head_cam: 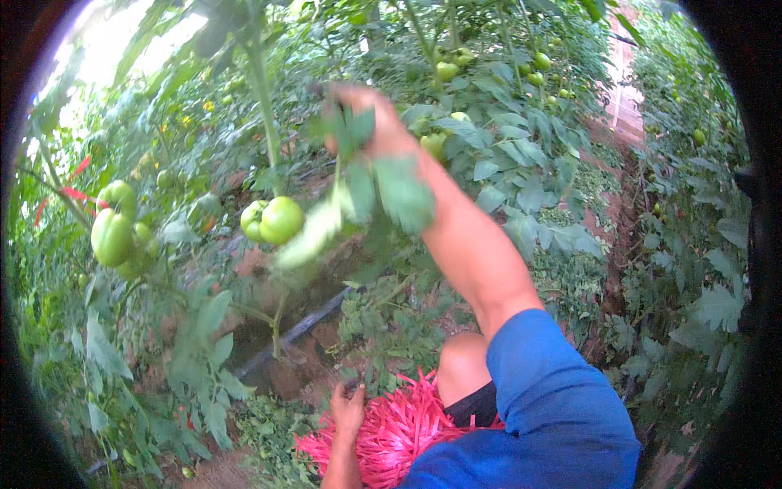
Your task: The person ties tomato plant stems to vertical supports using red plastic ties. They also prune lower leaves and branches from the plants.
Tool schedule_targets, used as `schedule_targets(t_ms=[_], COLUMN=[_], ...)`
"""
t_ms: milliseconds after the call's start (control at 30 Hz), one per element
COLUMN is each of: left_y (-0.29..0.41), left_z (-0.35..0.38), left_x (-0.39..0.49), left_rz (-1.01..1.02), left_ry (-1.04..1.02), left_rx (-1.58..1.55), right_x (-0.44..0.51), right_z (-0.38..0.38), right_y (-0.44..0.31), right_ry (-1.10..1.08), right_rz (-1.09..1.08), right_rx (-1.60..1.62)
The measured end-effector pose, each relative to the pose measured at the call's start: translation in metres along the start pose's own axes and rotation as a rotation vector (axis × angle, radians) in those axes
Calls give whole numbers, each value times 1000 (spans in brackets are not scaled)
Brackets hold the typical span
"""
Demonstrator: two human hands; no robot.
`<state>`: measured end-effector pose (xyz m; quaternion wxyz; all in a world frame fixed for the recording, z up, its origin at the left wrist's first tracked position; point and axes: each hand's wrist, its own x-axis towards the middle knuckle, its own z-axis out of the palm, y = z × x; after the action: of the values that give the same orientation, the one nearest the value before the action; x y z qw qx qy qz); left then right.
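Observation:
My right hand (374,122) is raised among the tomato plants, blurred, its fingers curled around a leafy tomato shoot. The shoot's leaves (400,189) hang below the hand and across my forearm, as blurred as the hand itself. To its lower left, green tomatoes (281,220) hang beside a thick stem (263,91). Low in the view, my left hand (348,406) is at the edge of a bundle of pink-red plastic strips (403,434) by my lap. Its fingers are bent and dark at the tips; whether they hold anything small is unclear.
More green tomatoes (116,235) hang at left, near a red tie (82,194) on a stem. A dark drip hose (305,327) crosses the soil. Fruiting plants (489,128) stand beyond my arm; a dirt path (620,244) runs along the right.

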<state>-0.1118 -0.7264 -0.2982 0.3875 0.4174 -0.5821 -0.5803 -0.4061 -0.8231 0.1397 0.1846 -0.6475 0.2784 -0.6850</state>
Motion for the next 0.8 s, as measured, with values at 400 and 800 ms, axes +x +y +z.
schedule_targets(t_ms=[400,800], left_y=[-50,331], left_z=[-42,162], left_x=[-52,79], left_rz=[-74,1306], left_ry=[-26,-322], left_rx=[387,406], right_x=[-253,-140], right_z=[-85,-197], right_y=[51,52], right_ry=[151,513], right_rz=[837,530], right_rx=[-420,-55])
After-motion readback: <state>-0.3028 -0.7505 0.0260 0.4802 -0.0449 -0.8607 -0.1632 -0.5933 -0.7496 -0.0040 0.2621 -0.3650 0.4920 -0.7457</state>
